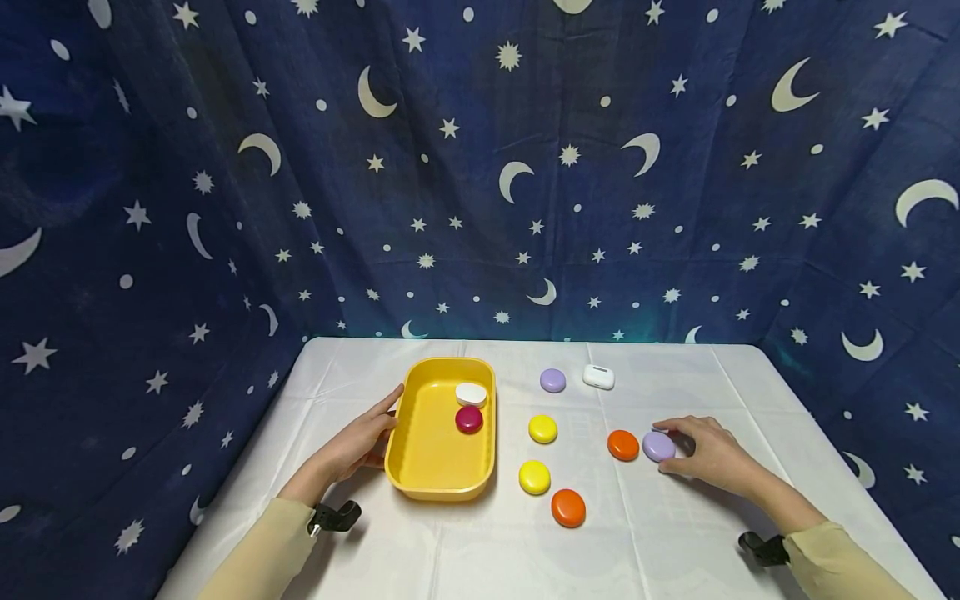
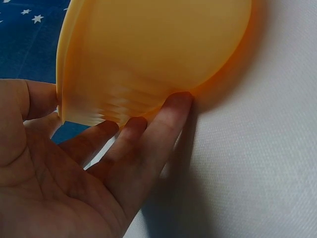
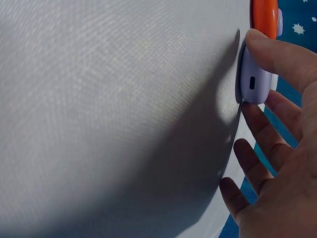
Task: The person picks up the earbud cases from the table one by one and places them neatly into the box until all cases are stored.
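At the left, the left hand point(image 1: 358, 446) rests against the outer left wall of the yellow tray point(image 1: 420, 467); the left wrist view shows its straight fingers point(image 2: 148, 134) pressed to the tray's point(image 2: 148, 54) side, with the thumb near the rim, not curled round it. Inside the tray, toward its far right corner, lie a white case point(image 1: 471, 393) and a dark red case point(image 1: 468, 419), touching or nearly so. The tray stands on the white tablecloth point(image 1: 675, 533).

Right of the tray lie two yellow cases point(image 1: 542, 428) point(image 1: 535, 477), one behind the other, and an orange case point(image 1: 568, 507) nearest the person. Farther back sit a lilac case point(image 1: 552, 380) and a white earbud case point(image 1: 598, 377), just beside each other.

Farther right, a second orange case point(image 1: 623, 445) lies touching or just beside the lilac case point(image 1: 658, 446) that the right hand point(image 1: 708, 454) has hold of. The right wrist view shows thumb and a fingertip point(image 3: 267, 49) pinching that lilac case point(image 3: 255, 82) at its edges, the other fingers spread loosely; the case seems to rest on the cloth.
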Tool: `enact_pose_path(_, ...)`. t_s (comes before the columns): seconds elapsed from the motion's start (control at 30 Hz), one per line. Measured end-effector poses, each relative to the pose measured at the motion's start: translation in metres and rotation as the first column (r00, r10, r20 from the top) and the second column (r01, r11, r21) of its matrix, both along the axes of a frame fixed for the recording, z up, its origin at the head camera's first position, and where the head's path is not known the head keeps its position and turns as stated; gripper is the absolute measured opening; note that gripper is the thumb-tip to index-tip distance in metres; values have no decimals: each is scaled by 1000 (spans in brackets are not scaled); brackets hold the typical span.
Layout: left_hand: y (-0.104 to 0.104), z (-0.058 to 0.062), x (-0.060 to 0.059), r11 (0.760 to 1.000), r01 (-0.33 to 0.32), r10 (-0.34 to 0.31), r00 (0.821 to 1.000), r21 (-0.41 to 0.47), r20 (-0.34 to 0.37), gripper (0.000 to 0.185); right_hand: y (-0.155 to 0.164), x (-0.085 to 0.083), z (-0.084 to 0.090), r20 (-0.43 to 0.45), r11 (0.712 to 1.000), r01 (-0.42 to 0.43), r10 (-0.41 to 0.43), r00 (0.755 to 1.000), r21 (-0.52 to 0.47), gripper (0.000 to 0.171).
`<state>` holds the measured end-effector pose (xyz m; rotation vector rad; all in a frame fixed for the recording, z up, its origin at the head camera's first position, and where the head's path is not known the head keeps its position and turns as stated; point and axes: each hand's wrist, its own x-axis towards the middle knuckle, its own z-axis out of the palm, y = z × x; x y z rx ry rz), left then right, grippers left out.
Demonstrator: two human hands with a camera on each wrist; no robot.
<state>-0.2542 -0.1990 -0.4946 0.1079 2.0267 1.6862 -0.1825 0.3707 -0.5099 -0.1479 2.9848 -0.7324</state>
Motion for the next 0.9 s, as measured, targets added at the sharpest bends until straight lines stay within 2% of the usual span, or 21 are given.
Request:
enact_pose_path(0.53, 1, 0, -1, 1000, -11, 11, 1000, -4, 13, 67, 6, -3, -2, 47, 999, -3, 5, 999, -43, 74)
enact_pose_path(0.9, 1, -2, -3, 1000, -24, 24, 1000, -19, 13, 67, 9, -3, -3, 31, 998, -32, 34, 999, -54, 71)
